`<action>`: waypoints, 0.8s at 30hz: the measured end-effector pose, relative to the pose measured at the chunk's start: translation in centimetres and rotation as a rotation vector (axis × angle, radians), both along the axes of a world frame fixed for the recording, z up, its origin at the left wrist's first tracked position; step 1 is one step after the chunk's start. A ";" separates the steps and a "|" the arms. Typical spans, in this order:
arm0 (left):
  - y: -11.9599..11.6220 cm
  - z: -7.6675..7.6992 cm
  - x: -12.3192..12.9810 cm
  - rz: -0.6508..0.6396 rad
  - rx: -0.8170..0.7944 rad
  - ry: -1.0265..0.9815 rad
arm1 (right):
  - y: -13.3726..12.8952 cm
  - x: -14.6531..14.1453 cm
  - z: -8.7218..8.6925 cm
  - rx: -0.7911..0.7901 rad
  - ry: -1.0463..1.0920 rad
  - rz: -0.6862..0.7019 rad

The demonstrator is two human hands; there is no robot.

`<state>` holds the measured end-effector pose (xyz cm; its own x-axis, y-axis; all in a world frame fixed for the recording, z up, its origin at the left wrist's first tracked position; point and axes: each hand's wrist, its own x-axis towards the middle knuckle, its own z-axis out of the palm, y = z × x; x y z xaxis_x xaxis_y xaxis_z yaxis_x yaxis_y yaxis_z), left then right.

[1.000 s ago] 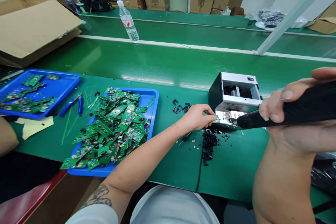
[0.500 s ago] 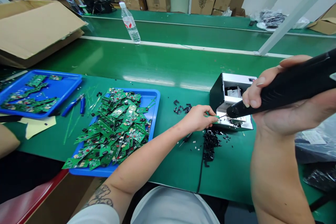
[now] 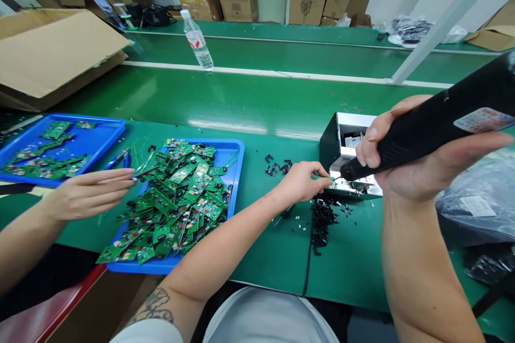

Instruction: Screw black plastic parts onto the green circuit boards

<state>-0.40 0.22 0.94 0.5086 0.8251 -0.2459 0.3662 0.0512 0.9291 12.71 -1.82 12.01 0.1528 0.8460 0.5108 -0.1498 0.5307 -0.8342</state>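
Observation:
My left hand (image 3: pixel 303 181) pinches a small green circuit board (image 3: pixel 326 179) at the front of a black and silver machine (image 3: pixel 351 153). Wrapped round a black electric screwdriver (image 3: pixel 426 126) is my right hand (image 3: pixel 410 171); the tool slants down to the left, its tip at the board. Small black plastic parts (image 3: pixel 322 222) lie in a heap below the machine, and more (image 3: pixel 277 165) lie left of it. A blue tray (image 3: pixel 240 171) piled with green circuit boards (image 3: pixel 181 201) stands left of my left forearm.
A co-worker's hand (image 3: pixel 98 190) holds a dark thin tool over the piled tray's left edge. A second blue tray (image 3: pixel 108 131) stands far left, near a cardboard box (image 3: pixel 60 53). A water bottle (image 3: pixel 198 42) stands behind. Plastic bags (image 3: pixel 477 209) lie at right.
The co-worker's hand has come in from the left with a thin tool. My right hand and the screwdriver have shifted slightly left and tilted, showing a label. My left hand has stayed nearly still.

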 end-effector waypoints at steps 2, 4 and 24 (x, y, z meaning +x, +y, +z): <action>0.0 0.0 0.0 0.002 0.006 0.010 | -0.1 0.0 0.0 0.019 -0.001 0.006; 0.0 -0.1 0.0 -0.003 0.008 0.013 | -0.4 0.2 0.0 -0.006 -0.006 -0.010; 0.0 0.6 -0.3 -0.041 0.061 0.052 | -1.1 4.9 -1.6 0.061 -0.007 -0.134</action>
